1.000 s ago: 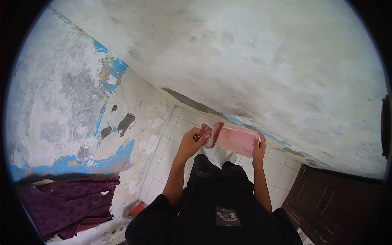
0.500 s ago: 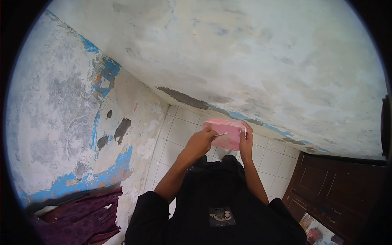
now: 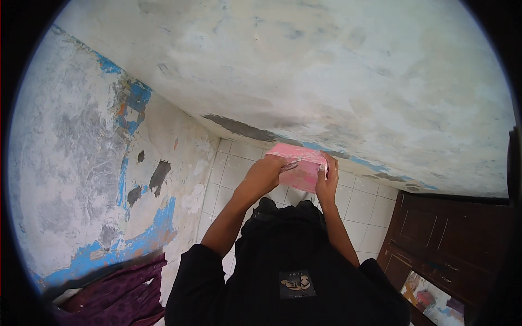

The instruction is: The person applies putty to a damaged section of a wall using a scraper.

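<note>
A pink plastic tray (image 3: 295, 179), smeared with white paste along its edge, is held up at the centre of the view, in front of the lower wall. My right hand (image 3: 328, 179) is closed round its right side. My left hand (image 3: 262, 174) grips a putty scraper (image 3: 291, 164), seen nearly edge-on and partly hidden by the fingers, at the tray's left and upper part. My dark-clothed legs and feet show below the tray.
Patchy walls (image 3: 353, 65) with blue and grey areas meet in a corner at the left. White floor tiles (image 3: 359, 212) lie below. A dark wooden cabinet (image 3: 435, 233) stands at the lower right, and a purple cloth (image 3: 119, 290) hangs at the lower left.
The scraper moved from beside the tray to over it, its red blade turning nearly edge-on. Both hands and the tray have shifted upward and slightly left in the view.
</note>
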### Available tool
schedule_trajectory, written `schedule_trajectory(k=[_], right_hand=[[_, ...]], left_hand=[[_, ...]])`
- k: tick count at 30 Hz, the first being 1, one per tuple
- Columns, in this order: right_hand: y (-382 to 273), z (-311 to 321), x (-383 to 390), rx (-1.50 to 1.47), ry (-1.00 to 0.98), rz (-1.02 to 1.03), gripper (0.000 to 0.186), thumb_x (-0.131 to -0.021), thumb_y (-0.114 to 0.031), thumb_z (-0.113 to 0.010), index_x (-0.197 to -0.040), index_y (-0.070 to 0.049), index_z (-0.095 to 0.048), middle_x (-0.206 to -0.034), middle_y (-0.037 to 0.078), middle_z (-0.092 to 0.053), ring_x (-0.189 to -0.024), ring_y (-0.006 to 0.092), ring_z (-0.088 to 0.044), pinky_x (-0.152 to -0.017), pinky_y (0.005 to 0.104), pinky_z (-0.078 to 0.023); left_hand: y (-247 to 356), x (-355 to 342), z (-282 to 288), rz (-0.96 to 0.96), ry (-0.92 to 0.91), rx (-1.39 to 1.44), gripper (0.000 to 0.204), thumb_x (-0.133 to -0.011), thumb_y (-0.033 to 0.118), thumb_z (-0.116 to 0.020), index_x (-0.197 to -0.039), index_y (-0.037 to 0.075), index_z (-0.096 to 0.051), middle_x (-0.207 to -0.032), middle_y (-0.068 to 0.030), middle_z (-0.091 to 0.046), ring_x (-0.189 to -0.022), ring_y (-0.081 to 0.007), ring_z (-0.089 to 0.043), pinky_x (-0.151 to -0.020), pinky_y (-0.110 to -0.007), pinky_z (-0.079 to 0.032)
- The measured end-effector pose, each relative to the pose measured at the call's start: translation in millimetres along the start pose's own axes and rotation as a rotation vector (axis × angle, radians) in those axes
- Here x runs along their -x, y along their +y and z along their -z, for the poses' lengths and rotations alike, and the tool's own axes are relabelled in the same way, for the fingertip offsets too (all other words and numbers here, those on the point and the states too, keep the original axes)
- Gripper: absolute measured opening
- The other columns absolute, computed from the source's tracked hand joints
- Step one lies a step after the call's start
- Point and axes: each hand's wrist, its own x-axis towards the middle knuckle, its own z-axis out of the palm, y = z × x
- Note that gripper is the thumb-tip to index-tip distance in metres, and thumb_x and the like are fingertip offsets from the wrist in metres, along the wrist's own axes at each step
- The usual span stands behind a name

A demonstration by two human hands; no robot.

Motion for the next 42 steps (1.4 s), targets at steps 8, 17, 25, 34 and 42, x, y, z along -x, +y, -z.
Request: schedule_trajectory(k=[8,17,25,34,42], right_hand=[[-4.8,16.5,-7.4,-0.034,0.061,-0.057,0.039,-0.097,-0.026,-0.052,-0.128,-0.003,-0.056,-0.122,0.021,-0.056,-0.117,0.036,-0.051,-0.102,0.0436,-0.039],[-4.4,25.5,-10.5,-0.049,0.091,-0.04,0.039,-0.099,-0.027,-0.048,-0.128,-0.001,-0.057,-0.121,0.02,-0.056,-0.117,0.0361,-0.051,-0.103,0.044,-0.038],[-3.2,32.2,-12.7,-0.024,0.089,-0.051,0.039,-0.099,-0.026,-0.048,-0.127,-0.001,-0.056,-0.123,0.02,-0.055,-0.118,0.0361,-0.051,-0.104,0.0441,-0.038],[-8.1,32.6,-15.0,-0.051,0.081,-0.052,0.042,-0.099,-0.031,-0.049,-0.127,-0.001,-0.056,-0.122,0.021,-0.056,-0.118,0.0363,-0.051,-0.103,0.0439,-0.038],[-5.8,27.9,-11.7,-0.078,0.106,-0.065,0.039,-0.1,-0.028,-0.049,-0.126,-0.001,-0.057,-0.121,0.02,-0.057,-0.117,0.036,-0.052,-0.103,0.0435,-0.039]], left_hand=[[20.9,-19.9,0.0,-0.058,-0.116,0.012,0.018,-0.081,0.001,-0.053,-0.093,0.001,-0.066,-0.09,-0.0247,-0.066,-0.087,-0.0439,-0.062,-0.075,-0.051,-0.049],[35.3,-37.5,-5.9,-0.172,-0.136,0.014,0.016,-0.078,-0.001,-0.054,-0.089,0.0,-0.066,-0.081,-0.0233,-0.066,-0.083,-0.042,-0.064,-0.073,-0.049,-0.049],[42.7,-40.9,-4.9,-0.223,-0.119,0.109,0.021,-0.075,-0.003,-0.052,-0.091,0.0,-0.066,-0.081,-0.0235,-0.066,-0.08,-0.0422,-0.064,-0.072,-0.048,-0.049],[41.1,-42.6,-10.8,-0.204,-0.158,0.098,0.02,-0.077,-0.002,-0.053,-0.092,0.0,-0.065,-0.082,-0.0233,-0.066,-0.082,-0.0414,-0.064,-0.072,-0.048,-0.048],[38.4,-40.0,-13.7,-0.166,-0.234,0.077,0.016,-0.079,0.001,-0.055,-0.092,0.0,-0.065,-0.084,-0.0216,-0.066,-0.084,-0.0408,-0.063,-0.074,-0.047,-0.048]])
